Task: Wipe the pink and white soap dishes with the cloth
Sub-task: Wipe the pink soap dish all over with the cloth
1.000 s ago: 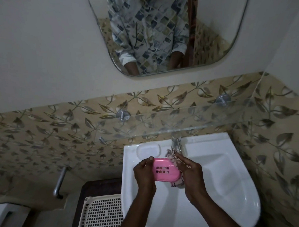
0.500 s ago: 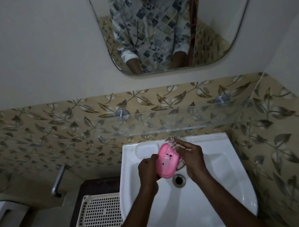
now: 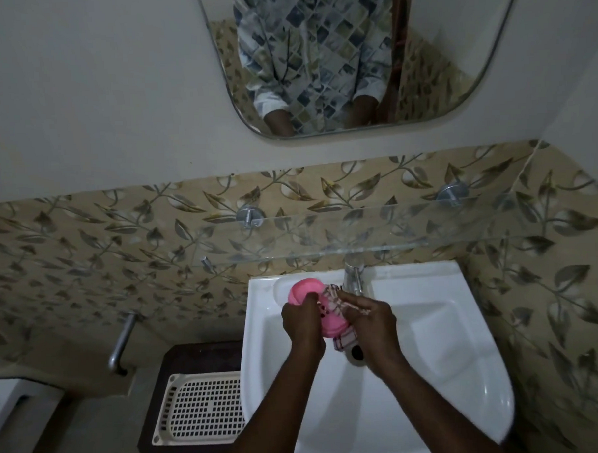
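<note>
Left hand [image 3: 303, 320], grip closed around the slotted pink plastic soap dish [image 3: 316, 306], holds it tilted above the back-left part of the white ceramic washbasin [image 3: 442, 326]. Right hand [image 3: 372, 320], grip closed on the checked pink-and-white cloth [image 3: 341, 327], presses it against the dish's right side, just left of the chrome tap [image 3: 354, 275]. A cream perforated plastic tray [image 3: 199, 410] lies left of the basin.

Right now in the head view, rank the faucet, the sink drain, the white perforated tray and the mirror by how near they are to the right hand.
1. Faucet and sink drain: beside the right hand, behind and in front; too close to call.
2. White perforated tray: lower left, off the sink.
3. Mirror: up on the wall.
</note>
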{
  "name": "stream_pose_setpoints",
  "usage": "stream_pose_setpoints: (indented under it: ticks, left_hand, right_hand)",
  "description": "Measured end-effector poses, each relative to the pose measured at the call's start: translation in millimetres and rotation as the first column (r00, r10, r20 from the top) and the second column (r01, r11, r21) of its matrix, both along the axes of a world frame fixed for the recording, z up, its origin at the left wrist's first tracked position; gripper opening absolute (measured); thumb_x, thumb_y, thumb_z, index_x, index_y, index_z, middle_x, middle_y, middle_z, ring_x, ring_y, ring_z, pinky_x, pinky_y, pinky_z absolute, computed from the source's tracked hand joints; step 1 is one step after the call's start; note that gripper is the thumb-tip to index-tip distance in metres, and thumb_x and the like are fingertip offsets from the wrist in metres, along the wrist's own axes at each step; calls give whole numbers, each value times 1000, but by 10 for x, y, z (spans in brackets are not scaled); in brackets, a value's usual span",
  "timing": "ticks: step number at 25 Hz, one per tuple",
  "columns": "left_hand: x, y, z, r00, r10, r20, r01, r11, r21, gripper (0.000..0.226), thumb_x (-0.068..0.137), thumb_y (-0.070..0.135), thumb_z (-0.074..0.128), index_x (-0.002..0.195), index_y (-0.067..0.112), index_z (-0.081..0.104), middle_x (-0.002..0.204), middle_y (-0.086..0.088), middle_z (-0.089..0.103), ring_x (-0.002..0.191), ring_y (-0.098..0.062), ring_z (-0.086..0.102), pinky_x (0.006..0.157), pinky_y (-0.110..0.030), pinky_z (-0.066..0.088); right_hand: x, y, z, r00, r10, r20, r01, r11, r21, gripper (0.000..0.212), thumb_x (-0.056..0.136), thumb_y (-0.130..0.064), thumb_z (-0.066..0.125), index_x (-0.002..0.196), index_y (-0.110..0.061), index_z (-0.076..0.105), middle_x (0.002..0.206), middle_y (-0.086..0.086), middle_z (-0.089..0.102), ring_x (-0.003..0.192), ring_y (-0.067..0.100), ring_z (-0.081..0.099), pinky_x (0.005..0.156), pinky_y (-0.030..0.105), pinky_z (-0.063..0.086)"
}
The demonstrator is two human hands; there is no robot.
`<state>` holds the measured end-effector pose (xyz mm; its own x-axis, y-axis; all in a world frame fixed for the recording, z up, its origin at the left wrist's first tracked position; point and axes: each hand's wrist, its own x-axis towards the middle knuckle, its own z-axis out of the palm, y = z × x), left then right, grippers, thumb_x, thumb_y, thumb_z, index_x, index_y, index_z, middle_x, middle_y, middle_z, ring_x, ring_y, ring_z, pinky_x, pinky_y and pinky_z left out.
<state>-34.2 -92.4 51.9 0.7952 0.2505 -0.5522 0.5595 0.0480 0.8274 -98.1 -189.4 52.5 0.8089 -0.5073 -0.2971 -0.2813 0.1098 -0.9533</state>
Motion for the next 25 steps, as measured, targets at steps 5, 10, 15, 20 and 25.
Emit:
stream_pose_setpoints:
  ticks: [5, 10, 15, 20, 25]
  left_hand:
    - [321, 192, 116, 994, -66, 87, 81, 979, -189, 18, 87, 7, 68, 103, 0, 71, 87, -20, 73, 71, -30, 69, 65, -35, 58]
    - [-123, -111, -76, 936, 347, 56, -347, 938, -14, 23, 97, 28, 58, 96, 9, 70, 88, -14, 73, 79, -30, 70, 74, -38, 59]
    - [-84, 140, 24, 998, 51, -37, -58, 968, -242, 8, 82, 18, 73, 80, 11, 75, 79, -12, 73, 69, -27, 68, 55, -27, 50]
    - [-2, 178, 99, 944, -323, 63, 326, 944, -58, 24, 94, 22, 65, 88, 1, 73, 88, -23, 75, 76, -31, 69, 71, -35, 54]
    - [-188, -80, -33, 993, -105, -61, 111, 990, 90, 29, 99, 20, 50, 110, 0, 68, 105, -20, 71, 93, -36, 68, 87, -46, 58]
  right_hand:
    - [225, -229, 203, 991, 129, 31, -130, 991, 33, 31, 89, -4, 67, 110, -25, 76, 110, 2, 76, 89, 17, 74, 74, 35, 61]
    - [21, 314, -24, 948, -317, 8, 316, 947, 65, 33, 91, -5, 66, 119, -21, 72, 116, 0, 73, 93, 16, 72, 84, 36, 61]
    - [150, -309, 147, 997, 73, 30, -76, 993, 94, 32, 86, -3, 70, 103, -29, 78, 100, 10, 78, 75, 23, 74, 62, 36, 62]
    - [229, -230, 189, 997, 1, 72, -10, 992, 122, 33, 86, -5, 71, 100, -34, 78, 100, 2, 78, 82, 21, 75, 67, 36, 63]
    - [-24, 122, -41, 992, -123, -15, 123, 992, 19, 37, 87, 4, 64, 105, -26, 78, 113, 3, 74, 91, 19, 73, 63, 26, 62]
